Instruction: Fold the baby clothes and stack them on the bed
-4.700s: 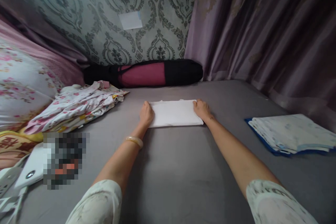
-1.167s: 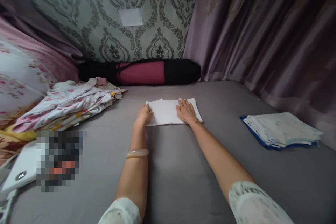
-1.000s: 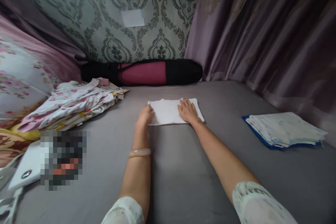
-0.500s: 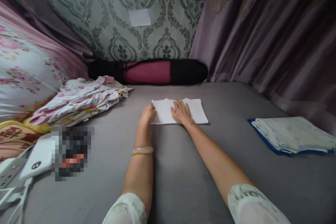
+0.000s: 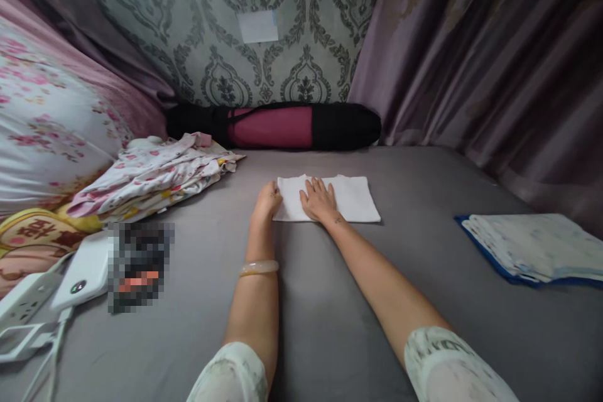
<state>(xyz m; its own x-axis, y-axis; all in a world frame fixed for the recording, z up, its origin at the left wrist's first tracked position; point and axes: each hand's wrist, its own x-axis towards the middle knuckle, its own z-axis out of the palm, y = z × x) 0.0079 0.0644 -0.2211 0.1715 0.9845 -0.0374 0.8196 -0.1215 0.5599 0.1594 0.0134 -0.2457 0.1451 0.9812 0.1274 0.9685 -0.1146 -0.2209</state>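
A folded white cloth (image 5: 354, 198) lies flat on the grey bed sheet, its far edge slightly uneven. At its left edge is my left hand (image 5: 268, 199), fingers curled and closed on the cloth's side; the fingertips are partly hidden. My right hand (image 5: 319, 200) rests palm down on the cloth, left of its middle, with the fingers spread. A pale bangle (image 5: 259, 268) circles my left wrist.
To the right lies a stack of folded light cloths (image 5: 527, 245) on something blue. Patterned clothes (image 5: 160, 179) are piled left, near a white power bank (image 5: 87, 270), a power strip (image 5: 23, 301) and a blurred-out object. A black and maroon long bag (image 5: 271, 127) lies against the wall.
My right hand has slid left across the white cloth, towards my left hand. My left hand stays at the cloth's left edge. The whole view has shifted slightly.
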